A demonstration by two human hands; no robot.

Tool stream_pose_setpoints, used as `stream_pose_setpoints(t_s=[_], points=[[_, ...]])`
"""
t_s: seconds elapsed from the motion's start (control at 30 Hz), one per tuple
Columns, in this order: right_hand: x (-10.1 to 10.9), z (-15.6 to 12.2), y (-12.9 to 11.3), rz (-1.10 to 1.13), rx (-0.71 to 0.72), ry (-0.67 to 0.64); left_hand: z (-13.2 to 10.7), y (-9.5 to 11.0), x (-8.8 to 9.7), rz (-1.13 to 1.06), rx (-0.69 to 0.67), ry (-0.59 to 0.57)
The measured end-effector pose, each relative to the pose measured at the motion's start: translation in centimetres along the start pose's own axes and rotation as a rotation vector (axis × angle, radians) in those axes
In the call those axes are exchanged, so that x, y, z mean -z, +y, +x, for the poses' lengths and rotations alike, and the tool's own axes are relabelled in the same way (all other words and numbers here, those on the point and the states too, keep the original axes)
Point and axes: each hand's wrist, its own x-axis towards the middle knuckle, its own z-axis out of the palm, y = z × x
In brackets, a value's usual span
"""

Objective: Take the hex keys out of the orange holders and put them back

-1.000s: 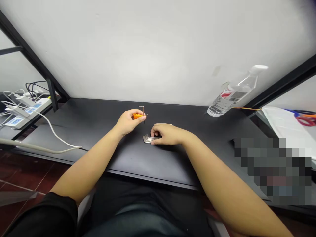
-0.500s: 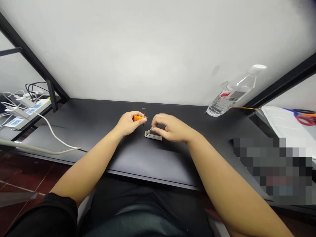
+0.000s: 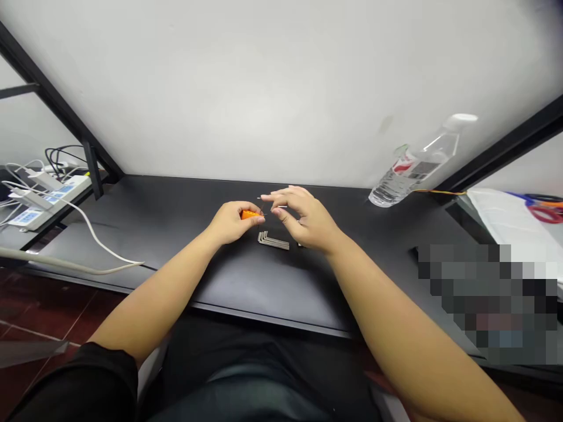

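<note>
In my left hand [image 3: 233, 223] is an orange hex key holder [image 3: 250, 215], gripped between thumb and fingers, with a thin key sticking out of it. My right hand [image 3: 308, 217] is raised just to its right, the fingertips almost meeting the holder. A thin metal hex key [image 3: 284, 206] shows between its thumb and fingers, mostly hidden by them. On the table below lies a row of several L-shaped hex keys [image 3: 275, 241], nested side by side. Something small under my right palm is too hidden to name.
A clear water bottle [image 3: 411, 167] stands at the back right. White power strips [image 3: 53, 202] with cables sit at the left. A white cable [image 3: 101, 237] crosses the table's left part. White packaging [image 3: 505, 225] and red-handled scissors [image 3: 545, 214] lie at the right.
My right hand has lifted away from the row of hex keys and moved up to the orange holder, bringing a key. The left hand has shifted slightly right.
</note>
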Motion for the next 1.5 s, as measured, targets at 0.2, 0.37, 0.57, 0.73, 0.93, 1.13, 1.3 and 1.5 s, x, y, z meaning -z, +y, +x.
stream_pose_setpoints(t_s=[0.2, 0.37, 0.57, 0.73, 0.93, 1.13, 1.3, 1.5], points=[[0.4, -0.3, 0.4, 0.055, -0.14, 0.114, -0.1, -0.4, -0.7, -0.114, 0.007, 0.064], [-0.3, -0.3, 0.1, 0.055, -0.103, 0.096, -0.2, -0.4, -0.5, -0.127, -0.059, 0.164], [-0.4, -0.2, -0.1, 0.024, -0.018, 0.125, -0.2, -0.2, -0.2, -0.068, -0.085, 0.126], [0.0, -0.2, 0.3, 0.163, -0.167, 0.29, -0.2, -0.1, -0.2, -0.053, -0.14, 0.104], [-1.0, -0.4, 0.1, 0.314, -0.223, 0.263, -0.3, 0.1, -0.3, -0.078, -0.188, 0.109], [-0.9, -0.3, -0.1, 0.191, -0.164, 0.244, -0.3, 0.1, -0.3, -0.09, -0.216, 0.143], [-1.0, -0.3, 0.1, 0.174, -0.182, 0.288, -0.4, 0.3, -0.3, -0.083, -0.202, 0.173], [-2.0, -0.3, 0.2, 0.199, -0.292, 0.347, -0.5, 0.5, 0.0, 0.104, -0.233, 0.213]])
